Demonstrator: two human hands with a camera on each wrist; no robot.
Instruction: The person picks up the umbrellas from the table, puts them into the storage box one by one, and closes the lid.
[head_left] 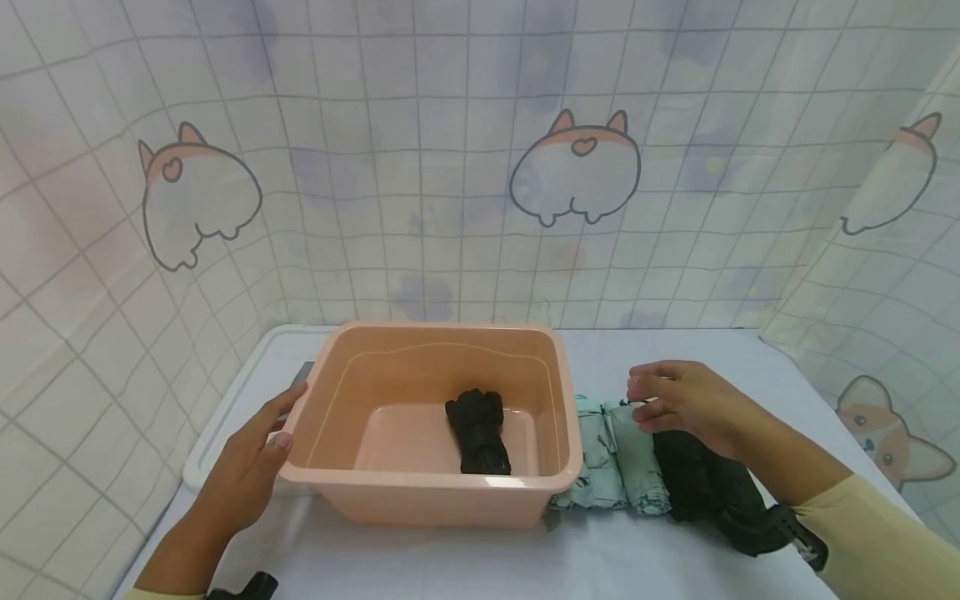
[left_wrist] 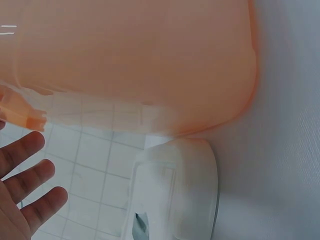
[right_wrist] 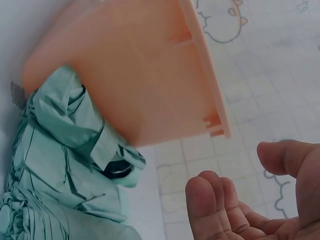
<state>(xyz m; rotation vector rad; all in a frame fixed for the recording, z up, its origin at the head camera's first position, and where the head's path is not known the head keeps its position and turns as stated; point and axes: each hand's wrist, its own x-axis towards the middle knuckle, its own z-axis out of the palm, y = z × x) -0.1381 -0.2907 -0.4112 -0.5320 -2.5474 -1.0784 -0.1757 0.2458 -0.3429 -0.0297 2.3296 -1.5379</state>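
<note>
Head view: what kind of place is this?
Probably a staged tabletop recording booth, not a real room: a cartoon-printed grid curtain hangs round a white table holding a peach plastic basin and folded umbrellas.

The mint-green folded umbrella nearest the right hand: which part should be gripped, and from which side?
Probably grip the mint-green folded umbrella around its middle, coming from above with the right hand, which hovers open over its far end. It lies flat on the table, lengthwise away from the person, packed between another mint-green umbrella and a black umbrella, so its sides look hard to reach.
</note>
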